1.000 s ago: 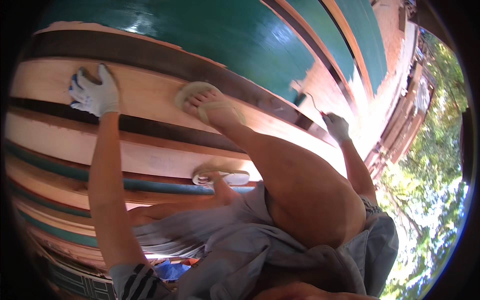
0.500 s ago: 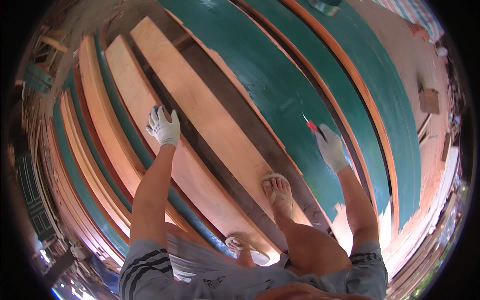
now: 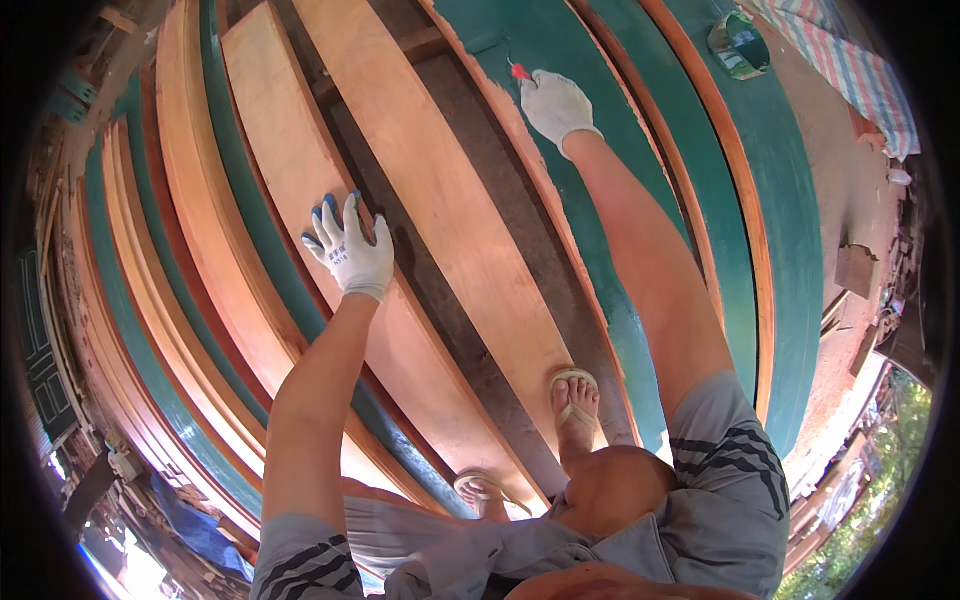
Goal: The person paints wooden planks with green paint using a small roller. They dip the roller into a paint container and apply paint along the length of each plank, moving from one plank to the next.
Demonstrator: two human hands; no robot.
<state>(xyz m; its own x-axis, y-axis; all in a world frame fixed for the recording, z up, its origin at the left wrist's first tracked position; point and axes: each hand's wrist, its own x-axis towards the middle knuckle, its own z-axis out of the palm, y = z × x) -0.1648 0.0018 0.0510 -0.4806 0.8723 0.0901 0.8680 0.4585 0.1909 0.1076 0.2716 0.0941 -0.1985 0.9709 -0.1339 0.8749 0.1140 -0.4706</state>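
My right hand [image 3: 558, 105], in a white glove, is closed around the red handle of a paint roller [image 3: 519, 72]. A thin metal rod runs from the handle; the roller's head is hard to make out against the green paint. Below it lies a wide board [image 3: 500, 20] coated in wet-looking green, with an uneven bare strip along its left edge. My left hand [image 3: 350, 250], in a white glove with blue fingertips, has its fingers spread and rests on or just over a bare wooden plank [image 3: 280, 120]. It holds nothing.
A container with green paint [image 3: 740, 50] stands on a green board at the far right. Beyond it hangs a striped cloth [image 3: 850, 70]. More planks [image 3: 195, 180], bare and green, lie side by side at left, with gaps between some. My sandalled foot [image 3: 575, 405] stands on a bare plank [image 3: 450, 200].
My right hand has reached forward and left along the green board with the paint roller. My left hand stays spread at the same plank. The view has shifted, showing more of the paint container.
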